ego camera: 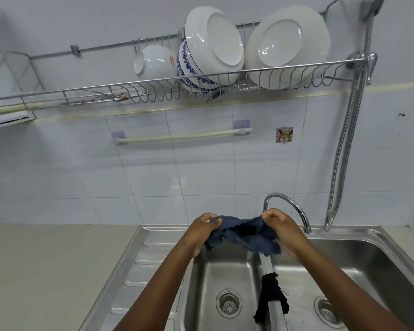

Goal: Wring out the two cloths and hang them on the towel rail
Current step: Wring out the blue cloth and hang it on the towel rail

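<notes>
A dark blue cloth [245, 232] is stretched between both hands above the double sink. My left hand [204, 229] pinches its left edge and my right hand [282, 229] pinches its right edge; the cloth's frayed lower edge hangs loose. A black cloth [271, 296] lies draped over the divider between the two basins, below my hands. The pale green towel rail [181, 136] is fixed to the tiled wall above, bare, held by two lilac stick-on brackets.
The steel double sink [368, 237] has a drainboard on its left and a curved tap [289, 204] just behind my right hand. A wire dish rack [153, 88] with plates and bowls hangs above the rail. A metal hose [344, 151] runs down the wall at right.
</notes>
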Demonstrator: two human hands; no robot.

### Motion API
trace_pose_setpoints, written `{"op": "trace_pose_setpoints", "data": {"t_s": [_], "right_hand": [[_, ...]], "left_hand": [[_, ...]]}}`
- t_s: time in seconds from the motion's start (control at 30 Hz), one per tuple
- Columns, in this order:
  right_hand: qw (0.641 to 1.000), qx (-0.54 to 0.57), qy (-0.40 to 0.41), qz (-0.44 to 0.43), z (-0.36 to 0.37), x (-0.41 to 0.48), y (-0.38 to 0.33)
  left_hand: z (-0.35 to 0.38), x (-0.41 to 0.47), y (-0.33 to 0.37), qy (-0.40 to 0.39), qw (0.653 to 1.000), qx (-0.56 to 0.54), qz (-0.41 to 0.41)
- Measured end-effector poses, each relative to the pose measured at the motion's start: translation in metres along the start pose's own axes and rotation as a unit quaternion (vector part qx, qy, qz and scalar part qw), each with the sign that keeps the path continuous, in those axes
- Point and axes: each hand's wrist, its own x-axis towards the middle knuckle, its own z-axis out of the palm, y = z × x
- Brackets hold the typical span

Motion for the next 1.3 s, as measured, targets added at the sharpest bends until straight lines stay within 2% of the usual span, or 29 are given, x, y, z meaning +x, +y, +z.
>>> {"op": "trace_pose_setpoints", "data": {"t_s": [0.13, 0.27, 0.33, 0.4, 0.53, 0.63, 0.7, 0.77, 0.83, 0.9, 0.93, 1.0, 1.03, 1.13, 1.23, 1.3], "right_hand": [[0.998, -0.053, 0.016, -0.033, 0.002, 0.006, -0.003], [0.989, -0.129, -0.017, -0.071, -0.001, 0.007, -0.009], [0.978, -0.185, -0.070, -0.074, -0.011, 0.008, -0.013], [0.953, -0.272, -0.111, -0.078, -0.021, 0.010, -0.017], [0.917, -0.368, -0.117, -0.095, -0.032, 0.014, -0.029], [0.894, -0.419, -0.122, -0.106, -0.040, 0.017, -0.038], [0.873, -0.455, -0.135, -0.110, -0.043, 0.018, -0.046], [0.857, -0.485, -0.135, -0.111, -0.045, 0.018, -0.058], [0.848, -0.502, -0.103, -0.134, -0.047, 0.020, -0.068], [0.858, -0.485, -0.030, -0.163, -0.048, 0.023, -0.073], [0.864, -0.476, -0.015, -0.163, -0.048, 0.024, -0.073], [0.856, -0.489, -0.072, -0.155, -0.042, 0.025, -0.071], [0.850, -0.496, -0.093, -0.152, -0.039, 0.025, -0.068], [0.874, -0.452, -0.027, -0.174, -0.035, 0.026, -0.066], [0.901, -0.399, -0.043, -0.163, -0.029, 0.026, -0.072], [0.916, -0.364, -0.025, -0.165, -0.028, 0.025, -0.075]], "left_hand": [[0.002, -0.002, 0.011, 0.006, 0.997, -0.074, -0.032], [-0.002, -0.002, 0.014, -0.038, 0.998, -0.035, -0.024], [-0.010, -0.003, 0.013, -0.068, 0.997, 0.038, 0.014], [-0.018, -0.002, 0.011, -0.061, 0.982, 0.168, 0.059], [-0.030, -0.001, 0.010, -0.002, 0.947, 0.304, 0.101], [-0.050, 0.002, 0.012, 0.003, 0.896, 0.432, 0.100], [-0.062, 0.004, 0.017, 0.016, 0.877, 0.472, 0.093], [-0.066, 0.003, 0.027, 0.043, 0.879, 0.462, 0.107], [-0.066, 0.002, 0.039, 0.106, 0.887, 0.428, 0.137], [-0.069, 0.003, 0.046, 0.150, 0.886, 0.409, 0.158], [-0.070, 0.003, 0.048, 0.136, 0.887, 0.415, 0.153], [-0.071, 0.003, 0.047, 0.108, 0.890, 0.418, 0.147], [-0.071, 0.004, 0.045, 0.123, 0.890, 0.411, 0.156], [-0.067, 0.004, 0.043, 0.163, 0.894, 0.373, 0.187], [-0.062, 0.004, 0.047, 0.157, 0.909, 0.337, 0.189], [-0.063, 0.004, 0.049, 0.175, 0.918, 0.305, 0.186]]}}
